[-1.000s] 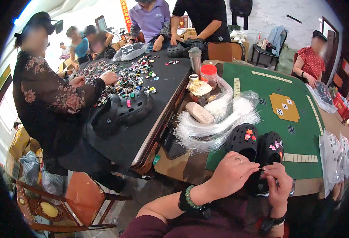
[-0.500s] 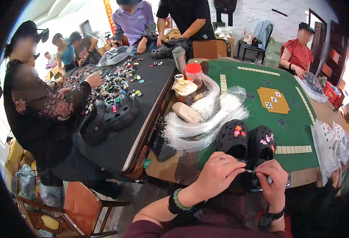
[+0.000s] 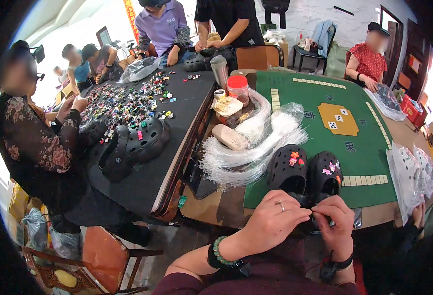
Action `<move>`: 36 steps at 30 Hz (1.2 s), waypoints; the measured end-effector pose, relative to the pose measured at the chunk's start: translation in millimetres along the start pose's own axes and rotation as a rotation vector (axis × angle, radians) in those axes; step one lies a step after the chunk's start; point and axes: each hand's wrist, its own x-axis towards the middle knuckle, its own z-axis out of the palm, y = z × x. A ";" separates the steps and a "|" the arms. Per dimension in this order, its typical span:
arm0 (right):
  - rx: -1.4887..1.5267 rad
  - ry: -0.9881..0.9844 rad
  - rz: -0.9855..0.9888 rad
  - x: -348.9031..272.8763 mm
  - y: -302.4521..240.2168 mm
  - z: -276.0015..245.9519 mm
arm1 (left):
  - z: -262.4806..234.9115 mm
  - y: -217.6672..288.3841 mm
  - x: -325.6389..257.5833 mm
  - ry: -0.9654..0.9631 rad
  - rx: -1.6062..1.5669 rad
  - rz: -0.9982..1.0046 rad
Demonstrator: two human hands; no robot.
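Two tables on my feed: a black-covered table (image 3: pixel 187 128) at left and a brown table (image 3: pixel 408 132) at right, the latter with a green mat (image 3: pixel 366 160) over much of its top. A co-worker (image 3: pixel 42 135) in floral sleeves stands on the left side of the black one; a seated person (image 3: pixel 369 59) in red is at far right, a hand by a clear bag (image 3: pixel 386 101). Wooden chair (image 3: pixel 103 258), red-brown seat, lower left.

Loose heap of small coloured charms (image 3: pixel 123 103) on the black table. Clear strand bundle (image 3: pixel 255 164) lies across the mat's left edge.

Two black clogs, left clog (image 3: pixel 280 164) and right clog (image 3: pixel 319 169), sit side by side at the mat's near edge, toes away from me. Bagged white clogs (image 3: pixel 405 164) at the right edge.

My left hand (image 3: pixel 275 214) and right hand (image 3: pixel 337 226) meet by the clogs' heel end. Grip, both sides: thumb and fingers pinched together; can't make out what's between the tips.

Jar with red lid (image 3: pixel 238 88) stands beyond the oblong case (image 3: pixel 230 137). Row of pale tiles (image 3: pixel 364 180) right of the clogs. Bright decorations (image 3: pixel 294 156) on both toes. Three dice (image 3: pixel 338 118) on the mat's yellow patch.
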 end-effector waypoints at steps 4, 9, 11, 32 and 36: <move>0.002 0.051 0.005 1.1 0.6 -4.4 | -2.3 -1.5 -0.3 0.036 0.017 -0.021; 0.040 0.048 -0.011 -0.7 1.9 -3.5 | -0.5 -4.2 -1.0 0.088 0.028 -0.055; 0.044 0.043 -0.038 -0.5 3.5 -1.4 | 0.0 -4.6 -0.7 0.108 0.019 -0.048; 0.065 0.017 -0.027 1.0 39.8 -7.5 | -65.6 -9.7 -26.2 0.111 0.413 -0.120; -0.017 0.008 0.096 -10.5 78.9 -25.1 | -131.5 11.2 -89.1 0.202 0.747 -0.367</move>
